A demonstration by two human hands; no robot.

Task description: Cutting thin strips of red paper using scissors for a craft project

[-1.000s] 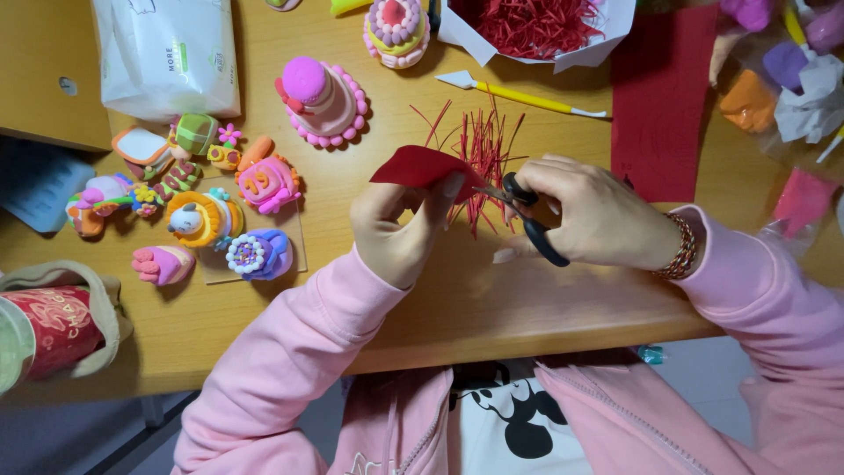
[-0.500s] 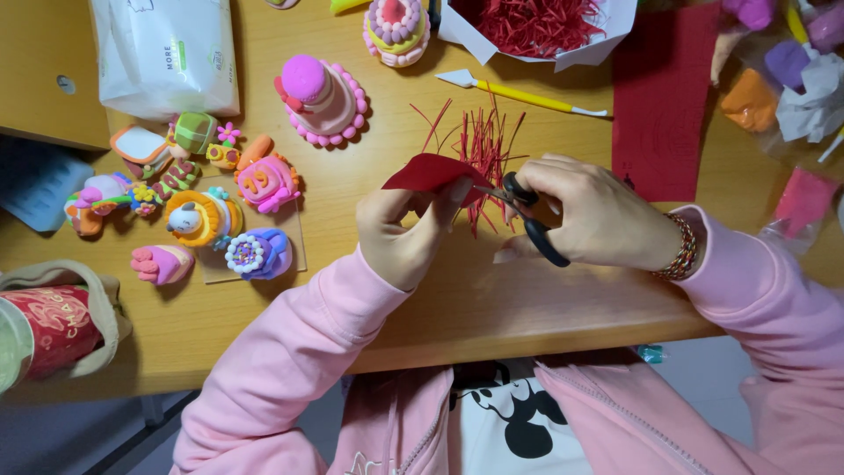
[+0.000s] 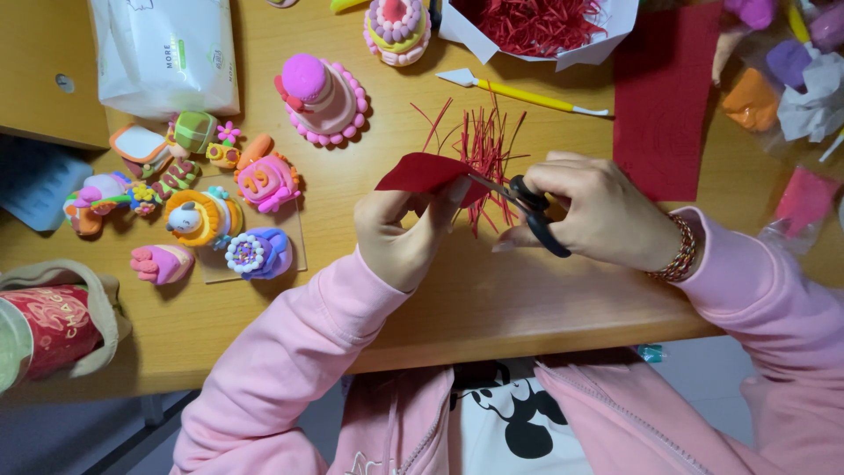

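Note:
My left hand (image 3: 400, 237) pinches a small piece of red paper (image 3: 420, 171) above the wooden desk. My right hand (image 3: 607, 215) grips black-handled scissors (image 3: 527, 207), their blades set against the right edge of that paper. Thin red paper strips (image 3: 475, 145) lie scattered on the desk just beyond the two hands. Both arms are in pink sleeves.
Several colourful clay figures (image 3: 207, 189) sit at the left, a pink clay cake (image 3: 321, 97) behind them. A white paper tray of red shreds (image 3: 536, 26), a yellow tool (image 3: 527, 92) and a dark red sheet (image 3: 664, 97) lie at the back. A wipes pack (image 3: 167, 53) is far left.
Both hands have shifted only slightly; the red paper has turned a little in my left hand while the scissors stay at its edge.

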